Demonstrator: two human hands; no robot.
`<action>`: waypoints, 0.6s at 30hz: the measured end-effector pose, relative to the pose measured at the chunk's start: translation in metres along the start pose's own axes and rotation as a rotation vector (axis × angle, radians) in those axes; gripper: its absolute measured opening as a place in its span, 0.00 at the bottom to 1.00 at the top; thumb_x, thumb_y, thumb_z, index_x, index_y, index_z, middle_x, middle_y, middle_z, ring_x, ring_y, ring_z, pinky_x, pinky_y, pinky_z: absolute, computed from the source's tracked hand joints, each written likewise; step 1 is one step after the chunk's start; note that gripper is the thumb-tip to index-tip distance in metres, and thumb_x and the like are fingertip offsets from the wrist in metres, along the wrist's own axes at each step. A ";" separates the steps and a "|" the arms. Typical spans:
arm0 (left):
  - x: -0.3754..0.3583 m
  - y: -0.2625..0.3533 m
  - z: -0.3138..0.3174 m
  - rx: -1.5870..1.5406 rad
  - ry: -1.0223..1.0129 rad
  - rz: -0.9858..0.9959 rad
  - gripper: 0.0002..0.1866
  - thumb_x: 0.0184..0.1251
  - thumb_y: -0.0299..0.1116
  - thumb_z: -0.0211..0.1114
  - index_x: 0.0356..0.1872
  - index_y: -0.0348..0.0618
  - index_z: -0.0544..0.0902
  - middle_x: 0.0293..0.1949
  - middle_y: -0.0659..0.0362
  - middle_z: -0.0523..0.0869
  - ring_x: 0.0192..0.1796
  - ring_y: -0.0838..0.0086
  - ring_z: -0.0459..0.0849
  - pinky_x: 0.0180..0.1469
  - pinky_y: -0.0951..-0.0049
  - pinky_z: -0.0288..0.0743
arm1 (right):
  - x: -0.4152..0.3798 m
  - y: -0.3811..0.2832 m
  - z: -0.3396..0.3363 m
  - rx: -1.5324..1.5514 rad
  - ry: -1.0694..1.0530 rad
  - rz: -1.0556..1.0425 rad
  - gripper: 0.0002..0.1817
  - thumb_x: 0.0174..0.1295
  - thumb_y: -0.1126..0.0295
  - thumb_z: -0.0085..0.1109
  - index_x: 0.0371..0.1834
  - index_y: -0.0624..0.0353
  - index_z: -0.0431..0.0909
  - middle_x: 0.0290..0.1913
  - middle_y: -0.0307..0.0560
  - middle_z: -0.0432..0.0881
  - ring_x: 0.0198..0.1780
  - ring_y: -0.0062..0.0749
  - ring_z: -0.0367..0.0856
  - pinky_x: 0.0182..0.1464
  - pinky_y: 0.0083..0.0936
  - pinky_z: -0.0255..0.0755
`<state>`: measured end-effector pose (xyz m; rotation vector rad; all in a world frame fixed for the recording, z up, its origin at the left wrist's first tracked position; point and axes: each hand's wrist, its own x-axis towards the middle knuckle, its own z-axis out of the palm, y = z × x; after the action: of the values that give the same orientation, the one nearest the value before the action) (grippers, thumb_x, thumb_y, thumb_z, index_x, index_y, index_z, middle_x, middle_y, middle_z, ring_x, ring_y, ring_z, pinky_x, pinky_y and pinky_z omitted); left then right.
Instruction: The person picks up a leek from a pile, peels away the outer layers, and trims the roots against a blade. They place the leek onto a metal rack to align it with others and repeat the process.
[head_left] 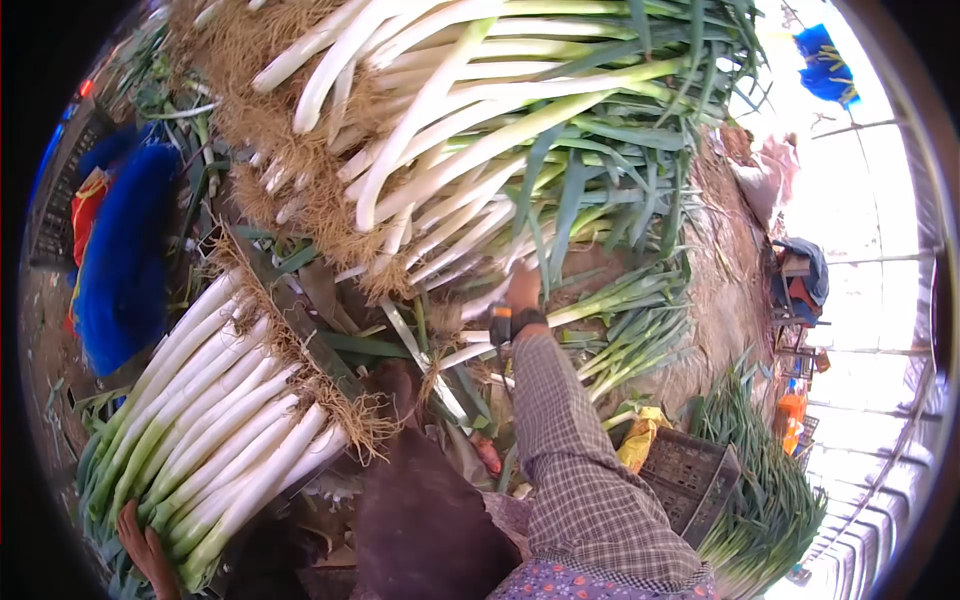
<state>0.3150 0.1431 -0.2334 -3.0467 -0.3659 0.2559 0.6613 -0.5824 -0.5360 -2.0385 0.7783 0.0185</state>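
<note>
A large heap of leeks [460, 130] fills the upper middle, white shanks and tangled roots to the left, green leaves to the right. My right hand [524, 288], in a checked sleeve with a dark band at the wrist, reaches to the heap's lower edge. Its fingers close around a leek [478, 303], whose root end is blurred. At the lower left lies a row of leeks [225, 405] with roots against a long board [300, 325]. My left hand [148, 552] is partly cut off by the frame edge, its fingers together over their green stems.
Blue netting or cloth [135, 260] hangs at the left beside a dark crate [60, 205]. A black crate [690, 480] with a yellow bag [640, 438] stands lower right, near more leeks [765, 470]. A pale sack [768, 180] and a chair [800, 285] are beyond.
</note>
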 end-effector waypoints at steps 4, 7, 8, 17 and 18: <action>0.006 -0.012 0.011 0.005 0.028 0.013 0.28 0.71 0.45 0.47 0.65 0.38 0.70 0.63 0.46 0.73 0.67 0.49 0.65 0.72 0.53 0.51 | -0.091 0.128 0.003 0.421 0.066 0.048 0.07 0.65 0.68 0.51 0.37 0.60 0.70 0.27 0.42 0.74 0.24 0.28 0.74 0.24 0.28 0.70; 0.004 0.004 0.001 -0.026 0.050 0.000 0.27 0.70 0.44 0.47 0.64 0.38 0.71 0.61 0.45 0.73 0.65 0.48 0.66 0.69 0.52 0.54 | -0.216 0.109 -0.041 0.543 0.177 0.322 0.10 0.66 0.64 0.51 0.42 0.57 0.66 0.23 0.38 0.69 0.19 0.25 0.70 0.19 0.25 0.67; 0.006 0.006 0.002 -0.033 0.070 0.014 0.27 0.70 0.44 0.47 0.63 0.37 0.71 0.60 0.44 0.74 0.64 0.47 0.67 0.68 0.52 0.55 | -0.234 0.105 -0.060 0.531 0.161 0.368 0.10 0.68 0.61 0.49 0.42 0.56 0.66 0.23 0.38 0.69 0.19 0.24 0.69 0.18 0.24 0.66; 0.016 0.010 0.006 -0.181 0.138 0.053 0.26 0.61 0.32 0.52 0.61 0.36 0.74 0.59 0.44 0.77 0.63 0.49 0.71 0.67 0.55 0.60 | -0.265 0.023 -0.206 1.495 -0.212 0.450 0.20 0.73 0.50 0.44 0.52 0.55 0.70 0.28 0.37 0.70 0.26 0.22 0.68 0.29 0.23 0.67; 0.016 0.008 0.010 -0.262 0.168 0.076 0.25 0.59 0.31 0.53 0.60 0.36 0.76 0.58 0.44 0.78 0.63 0.49 0.71 0.68 0.55 0.61 | -0.274 -0.022 -0.209 1.582 -0.222 0.374 0.19 0.73 0.52 0.45 0.50 0.57 0.70 0.29 0.37 0.70 0.28 0.23 0.68 0.31 0.23 0.68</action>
<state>0.3302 0.1397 -0.2459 -3.3113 -0.2938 -0.0504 0.3952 -0.5935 -0.3159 -0.3810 0.6423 -0.1209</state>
